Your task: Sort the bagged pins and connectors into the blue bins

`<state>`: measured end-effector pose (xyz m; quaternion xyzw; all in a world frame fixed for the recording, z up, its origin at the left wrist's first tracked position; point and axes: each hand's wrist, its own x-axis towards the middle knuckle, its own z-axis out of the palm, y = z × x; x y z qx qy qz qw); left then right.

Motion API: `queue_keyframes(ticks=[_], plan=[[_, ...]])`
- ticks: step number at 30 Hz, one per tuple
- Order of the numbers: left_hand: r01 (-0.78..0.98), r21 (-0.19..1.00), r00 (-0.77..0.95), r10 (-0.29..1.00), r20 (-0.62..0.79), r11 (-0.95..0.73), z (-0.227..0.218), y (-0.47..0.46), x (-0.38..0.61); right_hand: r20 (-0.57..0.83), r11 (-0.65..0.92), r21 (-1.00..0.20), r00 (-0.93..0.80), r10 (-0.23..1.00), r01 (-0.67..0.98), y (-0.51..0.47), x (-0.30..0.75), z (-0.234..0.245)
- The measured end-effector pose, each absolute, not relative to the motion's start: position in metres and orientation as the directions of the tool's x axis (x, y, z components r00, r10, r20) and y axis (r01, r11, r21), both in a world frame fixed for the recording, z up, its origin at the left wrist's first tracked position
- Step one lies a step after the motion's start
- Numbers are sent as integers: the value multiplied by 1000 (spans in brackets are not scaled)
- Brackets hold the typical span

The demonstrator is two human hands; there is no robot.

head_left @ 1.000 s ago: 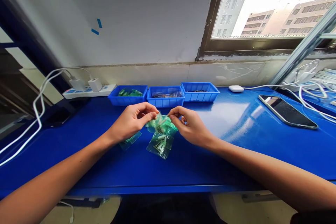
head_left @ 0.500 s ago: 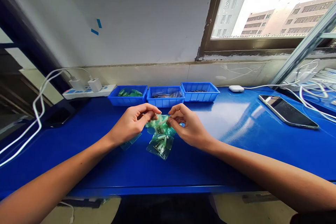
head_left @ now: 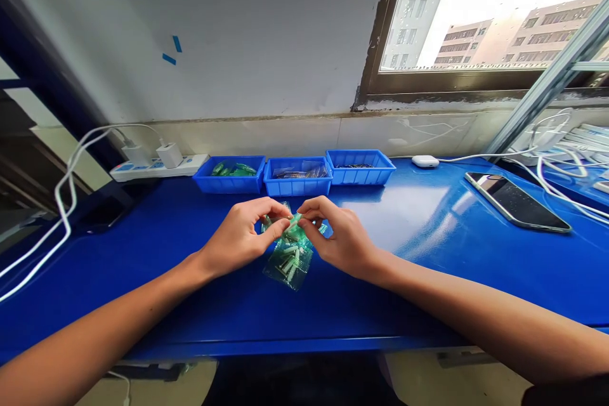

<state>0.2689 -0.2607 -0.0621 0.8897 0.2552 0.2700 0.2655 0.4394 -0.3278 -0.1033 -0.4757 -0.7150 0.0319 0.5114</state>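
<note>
Between my hands is a small clear green plastic bag (head_left: 294,228), pinched near its upper edge. My left hand (head_left: 252,228) closes thumb and forefinger on its left side. My right hand (head_left: 340,231) pinches the same bag from the right, fingertips close to the left ones. Just below, a second green-tinted bag (head_left: 289,264) lies on the blue table, with white plugs and metal screws showing through it. The fingers partly cover the upper bag, and its contents are hard to make out.
Three blue bins line the wall: the left bin (head_left: 229,184) has green bags, the middle bin (head_left: 299,186) clear bags, the right bin (head_left: 360,176) small dark pieces. A phone (head_left: 517,202), a white earphone case (head_left: 425,161), cables and a power strip (head_left: 157,166) lie around.
My hands have drawn closer together, with fingertips now nearly meeting at the bag's upper edge. The lower bag lies in about the same place.
</note>
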Motion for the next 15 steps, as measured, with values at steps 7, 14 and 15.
queue_keyframes(ticks=[7, 14, 15], plan=[[320, 610, 700, 615, 363, -725, -63, -263, 269, 692, 540, -513, -51, 720, 668, -329, 440, -104], [275, 620, 710, 590, 383, -734, -65, -263, 268, 624, 552, -610, -85, 777, 568, -330, 438, -101], [271, 622, 713, 587, 383, -735, -66, -264, 268, 615, 551, -622, -89, 783, 556, -330, 438, -100]])
